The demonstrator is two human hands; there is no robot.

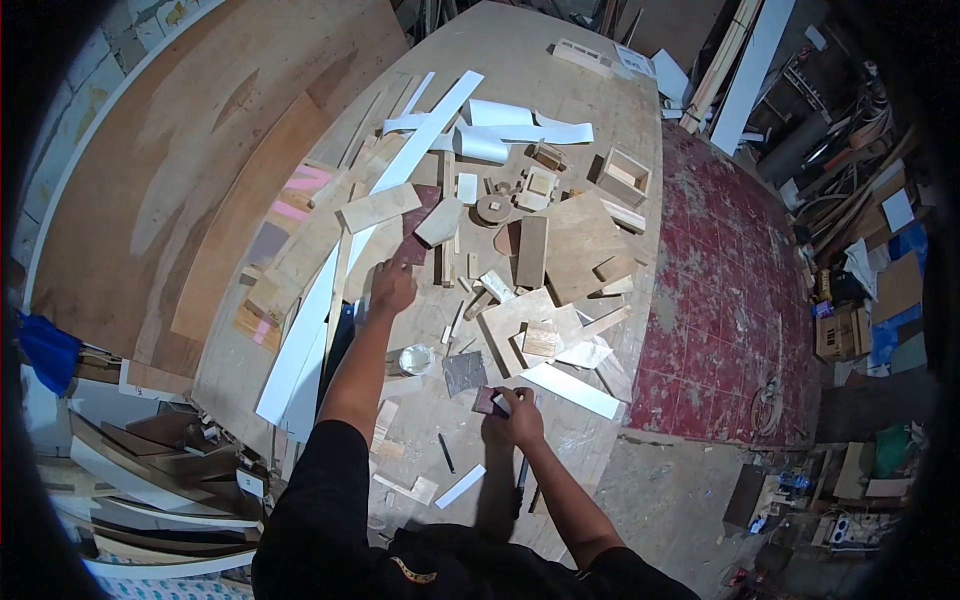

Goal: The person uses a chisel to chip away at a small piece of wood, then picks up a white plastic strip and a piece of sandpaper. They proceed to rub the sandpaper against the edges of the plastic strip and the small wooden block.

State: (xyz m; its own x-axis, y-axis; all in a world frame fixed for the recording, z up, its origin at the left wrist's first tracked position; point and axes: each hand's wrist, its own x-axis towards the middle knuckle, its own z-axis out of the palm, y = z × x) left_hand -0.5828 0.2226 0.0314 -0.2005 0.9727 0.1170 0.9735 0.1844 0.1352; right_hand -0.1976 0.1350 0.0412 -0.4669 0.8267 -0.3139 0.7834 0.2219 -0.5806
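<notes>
My left hand [393,287] reaches forward, fingers curled at the lower edge of a dark red sheet [418,228] that looks like sandpaper. Pale wood pieces overlap part of that sheet, and the exact finger contact is hard to see. Closer to my body, my right hand [522,418] pinches a small dark red piece of sandpaper [484,401], with a small white bit showing at the fingertips. Just beyond it lies a grey square sheet [464,373]. Between my arms stands a clear glass jar [416,360].
Wood offcuts [540,340], small wooden boxes [624,176] and white strips [480,130] crowd the worktable [510,50]. A black pen-like stick [446,453] lies near me. Large plywood sheets [150,180] lean at left. Red tiled floor [730,300] borders the right side.
</notes>
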